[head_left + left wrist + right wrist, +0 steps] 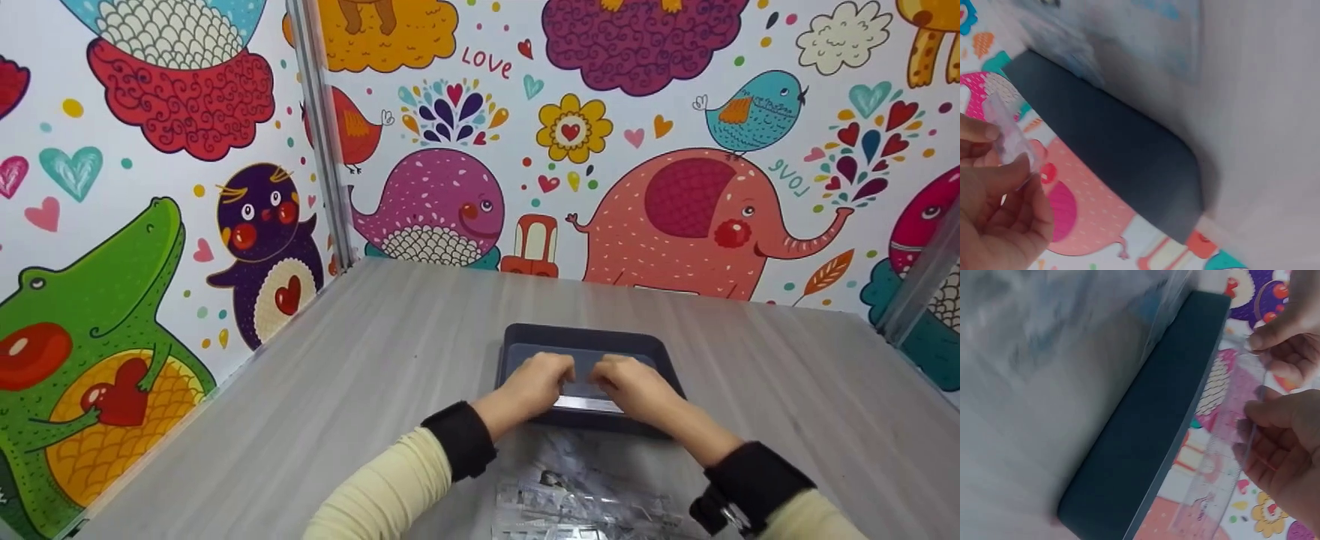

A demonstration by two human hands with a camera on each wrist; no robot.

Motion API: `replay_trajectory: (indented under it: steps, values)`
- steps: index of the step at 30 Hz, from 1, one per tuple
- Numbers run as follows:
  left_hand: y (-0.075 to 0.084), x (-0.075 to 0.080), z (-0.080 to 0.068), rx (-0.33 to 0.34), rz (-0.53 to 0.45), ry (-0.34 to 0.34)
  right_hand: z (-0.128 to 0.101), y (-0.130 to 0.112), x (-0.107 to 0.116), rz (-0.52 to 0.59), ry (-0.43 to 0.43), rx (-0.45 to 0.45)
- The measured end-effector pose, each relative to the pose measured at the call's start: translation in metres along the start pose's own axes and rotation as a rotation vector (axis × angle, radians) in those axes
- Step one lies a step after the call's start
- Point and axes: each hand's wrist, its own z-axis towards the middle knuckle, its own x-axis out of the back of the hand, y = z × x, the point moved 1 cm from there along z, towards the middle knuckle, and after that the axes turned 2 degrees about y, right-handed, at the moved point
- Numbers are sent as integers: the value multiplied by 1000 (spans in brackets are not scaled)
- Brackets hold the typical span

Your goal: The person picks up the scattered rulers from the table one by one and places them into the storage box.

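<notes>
Both hands engaged: left hand [531, 384] pinches a clear, flat plastic ruler [1207, 467] between thumb and fingertips near one end, right hand [634, 386] grips it a little further along, fingers curled at its edge. From where I stand, ruler is held up over a dark blue-grey, rectangular, shallow tray [585, 331] on the pale grey wood-grain table [390, 375]. On the tray's near side: transparent, crinkled plastic packaging [585, 506], contents indistinct.

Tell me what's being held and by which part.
A clear ruler: the left hand pinches it near one end, the right hand along a long edge.
</notes>
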Motion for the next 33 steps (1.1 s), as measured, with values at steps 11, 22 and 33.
replay_trajectory:
  steps: [11, 22, 33]
  values:
    - [-32, -19, 21, 240, -139, -69, 23, 29, -26, 106, -74, 49]
    - [-39, -29, 17, 373, -171, -157, 23, 33, -40, 150, -184, 1]
    - [-36, -29, 16, 405, -91, -237, 20, 30, -43, 99, -225, -97]
